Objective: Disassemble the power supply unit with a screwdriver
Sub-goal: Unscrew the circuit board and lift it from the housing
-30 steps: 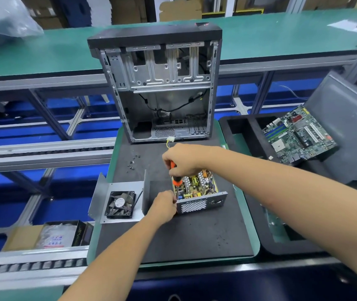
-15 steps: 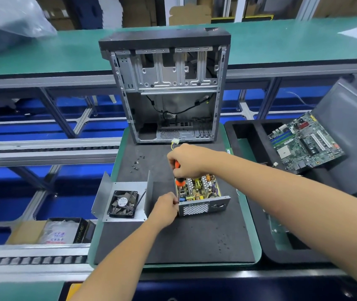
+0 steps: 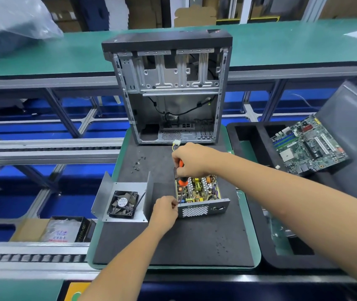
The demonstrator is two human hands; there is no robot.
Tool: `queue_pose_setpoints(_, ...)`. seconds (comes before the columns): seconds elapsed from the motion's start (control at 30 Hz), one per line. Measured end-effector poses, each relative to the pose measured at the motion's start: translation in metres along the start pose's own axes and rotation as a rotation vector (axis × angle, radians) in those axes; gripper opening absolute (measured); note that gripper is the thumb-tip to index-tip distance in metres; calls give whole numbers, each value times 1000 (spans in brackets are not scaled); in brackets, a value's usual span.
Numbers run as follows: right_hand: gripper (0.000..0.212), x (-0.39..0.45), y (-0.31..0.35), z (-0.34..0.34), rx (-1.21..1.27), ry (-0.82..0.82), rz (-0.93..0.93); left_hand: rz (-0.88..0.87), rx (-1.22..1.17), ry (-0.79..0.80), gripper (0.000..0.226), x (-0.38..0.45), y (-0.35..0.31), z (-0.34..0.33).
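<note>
- While your right hand (image 3: pixel 189 160) grips the orange screwdriver (image 3: pixel 182 173) upright, its tip is down at the left edge of the circuit board (image 3: pixel 197 189), inside the power supply unit (image 3: pixel 201 198) on the black mat (image 3: pixel 173 240).
- Your left hand (image 3: pixel 165 212) pinches the unit's front-left corner beside the perforated panel (image 3: pixel 195 210), steadying it.
- Cover's already off: you've got the bent metal lid (image 3: pixel 124 198) with its fan (image 3: pixel 122 204) lying just left, and loose screws (image 3: pixel 138 165) scattered further back.
- Left to do, by my read: free that board from the tray; the screw itself is probably under the tip, too small to confirm.
- Behind stands the gutted computer case (image 3: pixel 169 88); a motherboard (image 3: pixel 307 146) rests in the right-hand tray (image 3: pixel 249 135).
</note>
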State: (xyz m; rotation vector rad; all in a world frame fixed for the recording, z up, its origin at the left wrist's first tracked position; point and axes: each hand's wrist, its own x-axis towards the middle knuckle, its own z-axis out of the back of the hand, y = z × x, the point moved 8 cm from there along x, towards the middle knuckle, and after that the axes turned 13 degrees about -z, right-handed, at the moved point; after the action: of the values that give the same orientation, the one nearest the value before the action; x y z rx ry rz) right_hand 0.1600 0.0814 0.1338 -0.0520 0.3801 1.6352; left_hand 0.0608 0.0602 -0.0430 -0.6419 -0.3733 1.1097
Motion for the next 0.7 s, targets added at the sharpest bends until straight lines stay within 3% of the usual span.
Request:
queue_pose_setpoints(0.27,16,-5,-10,8,2,-14,-17,-42,-15,99,13,0,-2,-2)
queue_pose_setpoints(0.7,13,12,3,44,53,-131,-57,-127,-80,-100,11,34,-47,78)
